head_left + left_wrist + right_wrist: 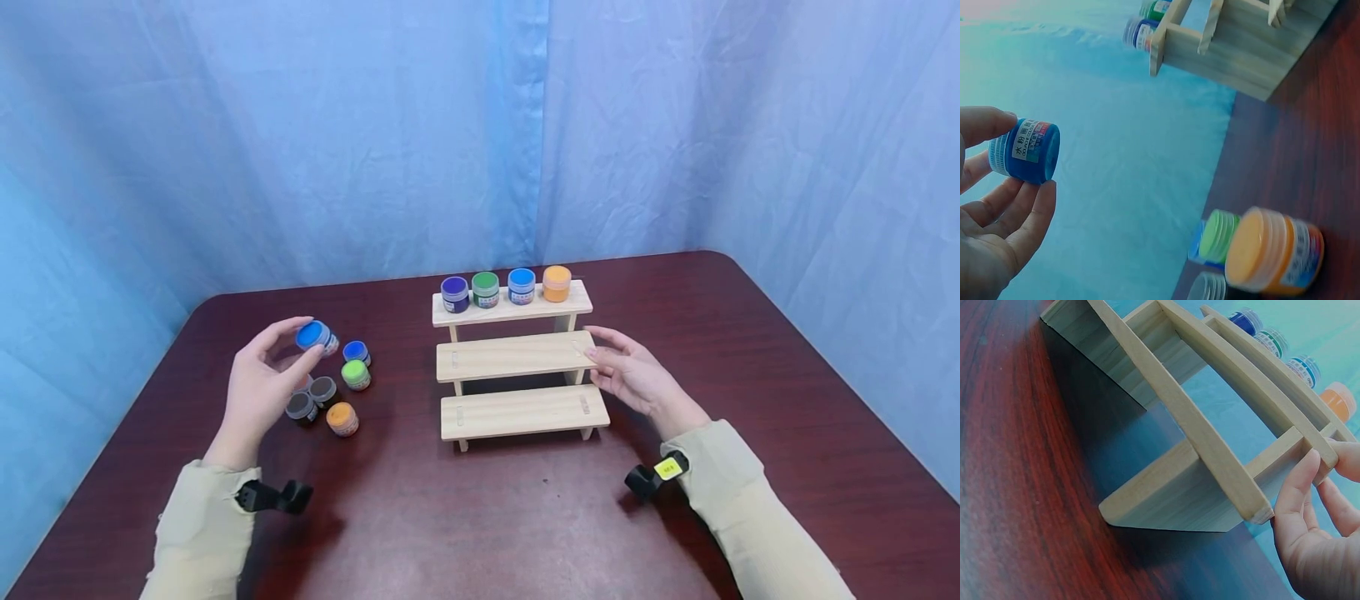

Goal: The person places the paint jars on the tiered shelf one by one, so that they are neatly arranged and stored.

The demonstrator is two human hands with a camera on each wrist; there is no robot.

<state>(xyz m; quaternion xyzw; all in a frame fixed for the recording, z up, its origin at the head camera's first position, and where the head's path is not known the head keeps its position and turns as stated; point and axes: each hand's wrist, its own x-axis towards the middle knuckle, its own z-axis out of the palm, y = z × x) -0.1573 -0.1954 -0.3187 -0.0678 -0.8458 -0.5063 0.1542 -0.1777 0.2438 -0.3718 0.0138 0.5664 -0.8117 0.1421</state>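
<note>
My left hand [258, 375] pinches a small blue paint jar [318, 337] between thumb and fingers, raised above the jars on the left of the table. In the left wrist view, the held blue jar [1030, 151] lies on its side with its printed label showing. My right hand [633, 375] grips the right end of the middle step of a three-step wooden display rack [517, 357]. In the right wrist view, the thumb presses the step's front edge, the fingers behind it. On the rack's top step stand a purple-blue jar [454, 295], a green jar [486, 290], a blue jar [521, 287] and an orange jar [557, 284].
Below the left hand stand a dark blue jar [356, 353], a light green jar [356, 375], an orange-yellow jar [343, 419] and dark jars [302, 407], one partly hidden by the hand. A blue curtain [375, 150] hangs behind the dark red table [510, 517].
</note>
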